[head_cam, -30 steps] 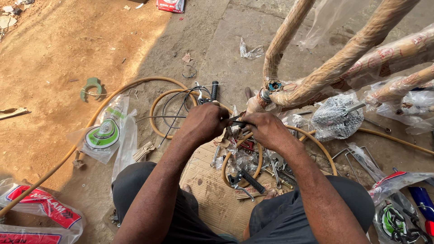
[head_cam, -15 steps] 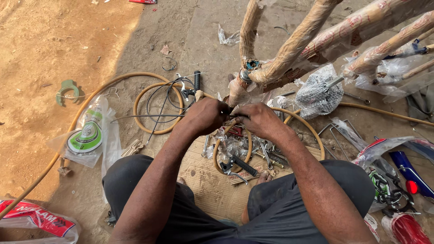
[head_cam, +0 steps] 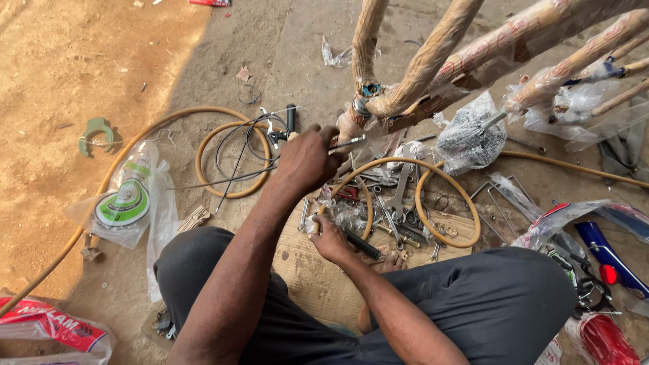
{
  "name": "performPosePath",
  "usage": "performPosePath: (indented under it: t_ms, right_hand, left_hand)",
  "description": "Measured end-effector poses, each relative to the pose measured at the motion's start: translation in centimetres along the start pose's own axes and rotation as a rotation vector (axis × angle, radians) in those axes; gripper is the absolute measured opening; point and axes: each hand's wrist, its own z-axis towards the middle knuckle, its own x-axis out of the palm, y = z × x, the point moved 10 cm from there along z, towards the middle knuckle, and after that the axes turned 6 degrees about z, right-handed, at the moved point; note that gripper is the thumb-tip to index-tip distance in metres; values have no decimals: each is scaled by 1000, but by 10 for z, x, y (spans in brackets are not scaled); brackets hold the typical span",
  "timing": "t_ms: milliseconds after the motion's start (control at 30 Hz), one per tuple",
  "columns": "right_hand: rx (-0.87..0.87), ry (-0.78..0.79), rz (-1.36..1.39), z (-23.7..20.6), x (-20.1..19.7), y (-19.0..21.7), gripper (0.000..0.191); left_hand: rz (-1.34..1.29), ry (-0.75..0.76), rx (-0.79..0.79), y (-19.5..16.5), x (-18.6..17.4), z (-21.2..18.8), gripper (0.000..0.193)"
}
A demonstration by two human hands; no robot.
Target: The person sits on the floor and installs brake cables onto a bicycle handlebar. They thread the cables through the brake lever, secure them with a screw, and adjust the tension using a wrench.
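My left hand (head_cam: 307, 159) is raised and closed around a thin metal rod (head_cam: 348, 143) whose tip points at the lower joint of a paper-wrapped bicycle frame (head_cam: 419, 67). My right hand (head_cam: 331, 240) is low on a sheet of cardboard (head_cam: 324, 284), fingers curled among scattered spanners and small parts (head_cam: 395, 203). A black-handled tool (head_cam: 363, 245) lies right beside it. Whether the right hand's fingers grip anything is hidden. I sit on the ground with dark trousers (head_cam: 487, 304) on both sides of the cardboard.
Loops of yellow hose (head_cam: 446, 203) and a black cable (head_cam: 233, 159) lie around the tools. A clear plastic bag with a round green label (head_cam: 125, 203) is at the left, beyond it a green plastic piece (head_cam: 94, 132). Blue and red wrapped parts (head_cam: 608, 253) sit at the right.
My two hands were together at the frame's joint. The right hand has dropped to the tools on the cardboard, while the left stays up holding the rod.
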Motion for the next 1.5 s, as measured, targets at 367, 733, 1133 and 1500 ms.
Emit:
performPosePath:
  t_ms: [367,733,1133,1500]
  right_hand:
    - [194,-3,603,-13,8,-7,83]
    - [219,624,42,-50,44,-91,23]
    - [421,-621,231,-69,-300,-189,22]
    - [317,270,-125,7,-114,-137,62]
  left_hand:
    - [-240,-450,-24,-37,1,33,93]
    - [-310,-437,-215,-23,-1,118,57]
    - [-520,-398,-173,-27,-25,108,49]
    - [-365,-226,-211,-17,26,52,47]
